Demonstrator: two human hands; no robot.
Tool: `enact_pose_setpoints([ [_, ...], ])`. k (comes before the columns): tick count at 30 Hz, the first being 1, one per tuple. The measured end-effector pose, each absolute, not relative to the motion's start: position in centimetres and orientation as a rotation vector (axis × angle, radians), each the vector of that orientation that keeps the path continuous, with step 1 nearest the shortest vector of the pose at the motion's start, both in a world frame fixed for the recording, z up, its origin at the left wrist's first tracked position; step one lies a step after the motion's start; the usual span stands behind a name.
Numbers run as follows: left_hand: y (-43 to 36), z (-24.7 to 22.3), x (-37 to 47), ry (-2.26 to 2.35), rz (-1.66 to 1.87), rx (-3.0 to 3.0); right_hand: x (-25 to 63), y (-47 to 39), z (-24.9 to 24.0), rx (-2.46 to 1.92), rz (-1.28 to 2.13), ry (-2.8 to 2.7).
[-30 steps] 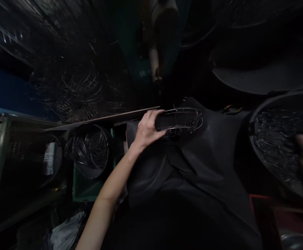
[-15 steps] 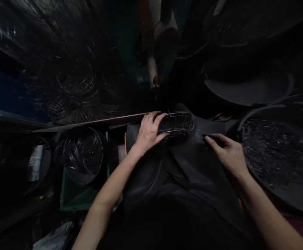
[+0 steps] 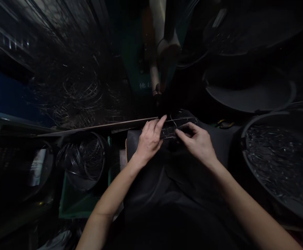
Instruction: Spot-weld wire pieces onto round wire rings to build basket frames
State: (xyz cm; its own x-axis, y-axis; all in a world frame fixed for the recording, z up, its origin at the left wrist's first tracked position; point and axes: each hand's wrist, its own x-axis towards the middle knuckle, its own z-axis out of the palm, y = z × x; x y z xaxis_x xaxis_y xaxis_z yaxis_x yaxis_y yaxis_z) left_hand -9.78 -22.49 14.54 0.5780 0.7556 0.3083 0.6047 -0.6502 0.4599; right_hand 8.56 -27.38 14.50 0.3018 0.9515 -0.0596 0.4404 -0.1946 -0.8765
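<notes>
A small wire frame [image 3: 169, 132] lies over the dark apron, below the tip of a machine [image 3: 156, 95]. Around its left end my left hand [image 3: 150, 139] is closed, thumb underneath and fingers above. My right hand [image 3: 196, 140] pinches a thin bent wire [image 3: 173, 121] at the frame's right part, fingertips close to the left hand. The frame's far edge is partly hidden by the fingers and dim light.
On the right stands a round tub of small metal pieces [image 3: 278, 159], with another tub [image 3: 250, 97] behind it. Coiled wire fills a black bucket [image 3: 82, 159] on a green crate [image 3: 75, 205] at left. Wire rings [image 3: 83, 86] pile beyond the board [image 3: 101, 127].
My right hand has moved left with the wire, from beside the tub to the frame. The frame looks more flatly tilted in my left hand. The view has shifted slightly.
</notes>
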Motion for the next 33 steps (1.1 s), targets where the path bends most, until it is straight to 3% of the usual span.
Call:
enact_pose_setpoints([
  [10, -21.3, 15.3, -8.9, 1.258, 0.770, 2.560, 5.8, -26.2, 13.6, -1.616, 0.275, -1.362],
  [33, -18.1, 13.8, -8.1, 1.265, 1.019, 2.645, 6.1, -22.2, 11.3, -1.405, 0.128, -1.347],
])
